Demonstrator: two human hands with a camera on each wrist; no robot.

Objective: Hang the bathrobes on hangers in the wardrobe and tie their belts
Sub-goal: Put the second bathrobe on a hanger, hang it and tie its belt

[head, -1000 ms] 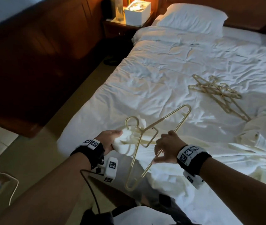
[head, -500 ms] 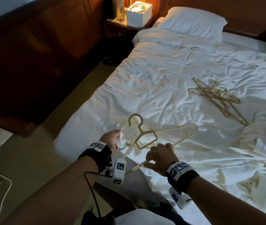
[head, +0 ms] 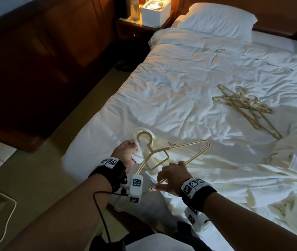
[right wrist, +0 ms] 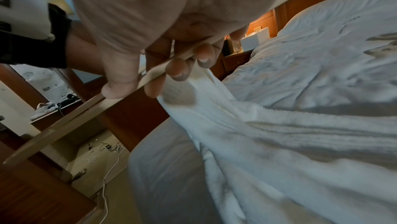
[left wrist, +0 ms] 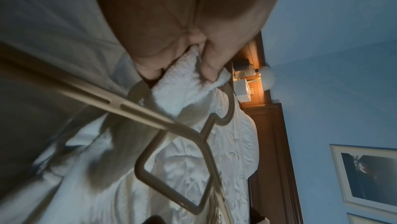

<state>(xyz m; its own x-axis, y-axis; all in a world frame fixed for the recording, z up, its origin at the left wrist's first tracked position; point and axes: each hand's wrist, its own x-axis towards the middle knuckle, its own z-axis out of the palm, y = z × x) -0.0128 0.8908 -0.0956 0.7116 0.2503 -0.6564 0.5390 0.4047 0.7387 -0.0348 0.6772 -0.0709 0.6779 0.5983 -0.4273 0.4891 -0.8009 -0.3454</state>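
Over the near left corner of the bed [head: 189, 73], the left hand [head: 125, 153] pinches a bunched fold of the white bathrobe [head: 225, 182], and the left wrist view shows what the head view only hints at: thumb and fingers [left wrist: 211, 68] closed on terry cloth [left wrist: 178, 92] that passes through the hook of the gold hanger [head: 164, 158]. The right hand [head: 173, 176] holds that hanger's lower bar; from the head camera only its back is seen, while the right wrist view shows the curled fingers [right wrist: 178, 69] wrapped round the flat bar [right wrist: 90, 109] with the thumb pressed on its near side, and a strip of robe fabric [right wrist: 247, 125] caught under the fingertips. The hanger [left wrist: 171, 142] is held off the bed, its hook toward the left hand and 1 shoulder pointing toward the middle of the bed. The rest of the bathrobe trails from both hands along the foot edge of the bed to a crumpled heap at the right edge (where 1 garment ends and another begins cannot be told). A loose pile of spare hangers [head: 243, 105] lies well apart on the right half of the bed; their number cannot be counted. A pillow [head: 218, 20] sits at the head of the bed, and beside that corner a lit nightstand [head: 138, 28] carries a white box [head: 156, 12].
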